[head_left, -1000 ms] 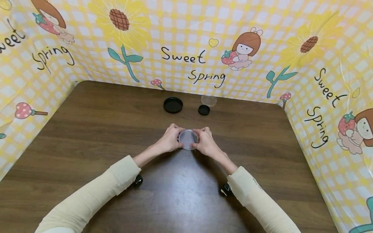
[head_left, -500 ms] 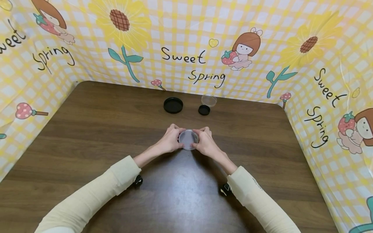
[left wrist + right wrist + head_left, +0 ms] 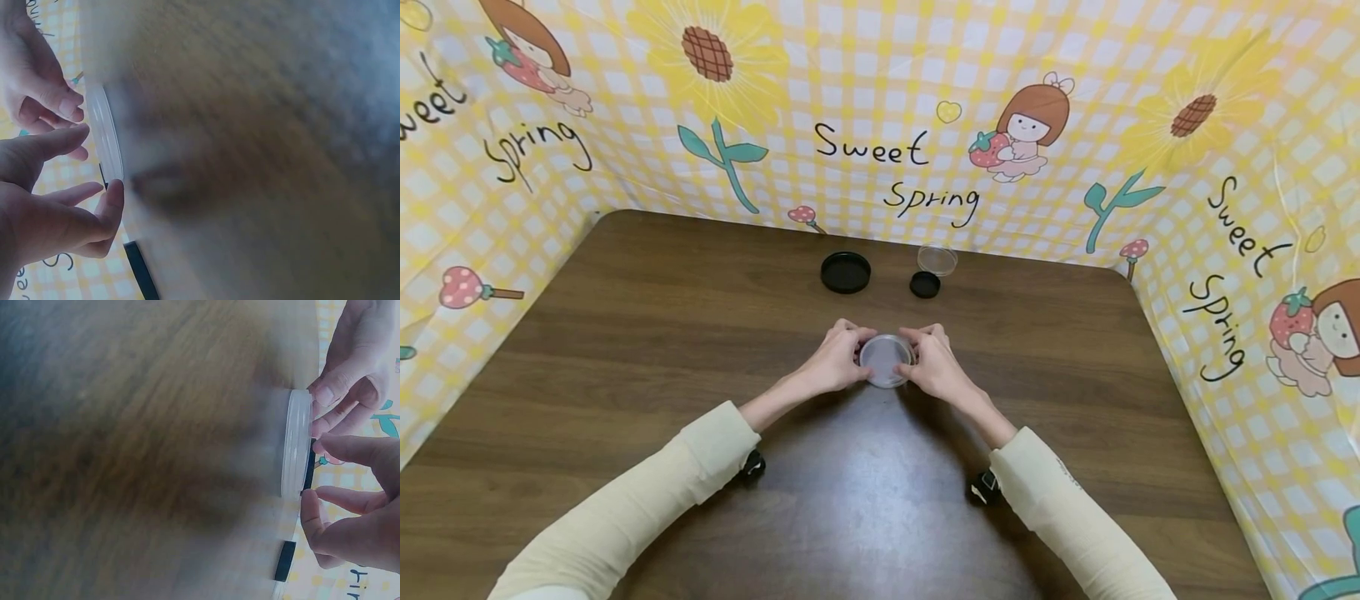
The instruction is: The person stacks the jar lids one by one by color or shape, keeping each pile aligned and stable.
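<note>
A clear round plastic dish, like a petri dish [image 3: 883, 362], lies flat on the wooden table [image 3: 1037, 392]. At its left edge is my left hand [image 3: 833, 360], fingers loosely bent; in the left wrist view this left hand [image 3: 50, 212] has one fingertip at the dish rim [image 3: 107, 134] and another finger stretched above it. On the opposite side my right hand [image 3: 936, 360] has its thumb near the rim. The right wrist view shows the right hand [image 3: 362, 512] loosely spread beside the dish [image 3: 295, 444]. Whether the fingertips still touch it is hard to tell.
Farther back stand a large black round dish [image 3: 846, 273] and a small black one [image 3: 925, 285]. Behind the small one lies another clear dish [image 3: 937, 260]. A yellow checked cloth [image 3: 880, 100] walls the table's back and sides.
Both hands have loosened from the clear dish and drawn slightly apart, the right hand's index finger away from its rim. The dish and the things behind have stayed put.
</note>
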Demonstrator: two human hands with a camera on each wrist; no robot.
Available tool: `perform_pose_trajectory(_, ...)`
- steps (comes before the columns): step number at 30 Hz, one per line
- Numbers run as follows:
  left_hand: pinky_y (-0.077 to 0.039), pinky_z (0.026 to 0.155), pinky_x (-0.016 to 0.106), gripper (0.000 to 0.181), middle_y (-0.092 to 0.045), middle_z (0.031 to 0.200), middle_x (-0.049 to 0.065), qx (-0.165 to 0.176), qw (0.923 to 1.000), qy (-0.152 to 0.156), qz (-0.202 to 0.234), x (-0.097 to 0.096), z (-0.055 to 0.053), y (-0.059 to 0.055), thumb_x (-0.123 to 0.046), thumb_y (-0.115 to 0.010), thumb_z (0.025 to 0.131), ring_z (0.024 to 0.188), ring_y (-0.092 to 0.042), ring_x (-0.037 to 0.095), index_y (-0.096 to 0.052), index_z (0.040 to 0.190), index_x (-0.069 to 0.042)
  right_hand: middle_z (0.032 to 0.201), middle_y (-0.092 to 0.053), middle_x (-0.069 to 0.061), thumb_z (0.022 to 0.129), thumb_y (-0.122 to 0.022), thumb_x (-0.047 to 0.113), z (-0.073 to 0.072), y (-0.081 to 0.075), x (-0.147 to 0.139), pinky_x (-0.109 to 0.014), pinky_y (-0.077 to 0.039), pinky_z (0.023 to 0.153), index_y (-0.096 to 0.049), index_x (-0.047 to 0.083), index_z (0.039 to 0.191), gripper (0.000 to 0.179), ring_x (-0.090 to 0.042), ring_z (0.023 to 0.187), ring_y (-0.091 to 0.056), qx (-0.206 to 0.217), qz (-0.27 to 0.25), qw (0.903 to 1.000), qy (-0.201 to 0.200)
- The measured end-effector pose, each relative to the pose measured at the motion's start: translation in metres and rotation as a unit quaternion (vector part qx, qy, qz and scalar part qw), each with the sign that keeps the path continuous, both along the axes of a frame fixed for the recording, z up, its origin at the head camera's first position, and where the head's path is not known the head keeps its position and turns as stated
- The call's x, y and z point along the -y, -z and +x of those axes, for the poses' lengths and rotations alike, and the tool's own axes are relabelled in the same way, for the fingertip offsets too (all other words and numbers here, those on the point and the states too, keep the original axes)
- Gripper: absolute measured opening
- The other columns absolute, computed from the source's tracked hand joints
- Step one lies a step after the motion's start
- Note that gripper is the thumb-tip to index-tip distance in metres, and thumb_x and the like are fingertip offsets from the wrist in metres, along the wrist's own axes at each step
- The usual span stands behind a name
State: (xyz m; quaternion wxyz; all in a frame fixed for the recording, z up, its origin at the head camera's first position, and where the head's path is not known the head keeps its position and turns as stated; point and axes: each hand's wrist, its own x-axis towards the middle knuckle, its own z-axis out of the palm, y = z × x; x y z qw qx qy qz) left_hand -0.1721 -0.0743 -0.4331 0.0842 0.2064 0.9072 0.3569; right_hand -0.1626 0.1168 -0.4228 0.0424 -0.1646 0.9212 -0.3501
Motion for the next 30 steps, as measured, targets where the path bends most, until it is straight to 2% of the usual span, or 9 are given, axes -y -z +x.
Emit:
perform_pose_trajectory(8, -0.043, 0.087, 0.042, 0.054, -0.052, 0.116, 0.023, -0.015, 0.9993, -0.007, 0.034, 0.002, -0.005, -0.001, -0.003, -0.077, 0.078, 0.107, -0.045, 0.032, -0.057, 0.128, 0.004, 0.117, -0.050, -0.023, 0.079, -0.077, 0.001, -0.003, 0.003, -0.004, -0.043, -0.037, 0.094, -0.056, -0.006, 0.130, 0.055, -0.033, 0.113, -0.041, 0.016, -0.032, 0.9993, 0.009)
perform_pose_trajectory(12, -0.042, 0.086, 0.042, 0.052, -0.054, 0.113, 0.022, -0.023, 0.9986, -0.011, 0.046, -0.001, -0.008, -0.001, -0.004, -0.074, 0.080, 0.103, -0.047, 0.031, -0.056, 0.128, 0.004, 0.115, -0.050, -0.024, 0.080, -0.074, 0.000, -0.007, 0.003, -0.007, -0.042, -0.040, 0.091, -0.056, -0.006, 0.129, 0.053, -0.034, 0.113, -0.042, 0.023, -0.040, 0.9989, 0.007)
perform_pose_trajectory(17, -0.042, 0.085, 0.042, 0.049, -0.053, 0.114, 0.023, -0.016, 0.9984, -0.017, 0.052, -0.006, -0.014, -0.002, -0.007, -0.072, 0.083, 0.101, -0.047, 0.032, -0.055, 0.129, 0.004, 0.113, -0.051, -0.025, 0.082, -0.073, 0.001, -0.013, 0.002, -0.012, -0.041, -0.045, 0.088, -0.055, -0.006, 0.130, 0.052, -0.035, 0.111, -0.045, 0.025, -0.037, 0.9990, 0.003)
perform_pose_trajectory(23, -0.042, 0.084, 0.041, 0.049, -0.052, 0.111, 0.024, -0.003, 0.9980, -0.030, 0.056, -0.013, -0.027, -0.006, -0.009, -0.071, 0.086, 0.102, -0.045, 0.031, -0.054, 0.131, 0.002, 0.113, -0.049, -0.024, 0.082, -0.072, 0.002, -0.023, 0.002, -0.021, -0.040, -0.046, 0.087, -0.055, -0.003, 0.131, 0.052, -0.034, 0.103, -0.051, 0.022, -0.039, 0.9989, 0.014)
perform_pose_trajectory(30, -0.043, 0.087, 0.042, 0.047, -0.055, 0.111, 0.023, -0.013, 0.9969, -0.029, 0.073, -0.019, -0.045, -0.003, -0.007, -0.069, 0.086, 0.104, -0.046, 0.032, -0.054, 0.130, 0.004, 0.117, -0.044, -0.023, 0.083, -0.071, 0.001, -0.034, 0.003, -0.030, -0.040, -0.047, 0.088, -0.053, -0.003, 0.133, 0.053, -0.035, 0.101, -0.053, 0.034, -0.051, 0.9978, 0.026)
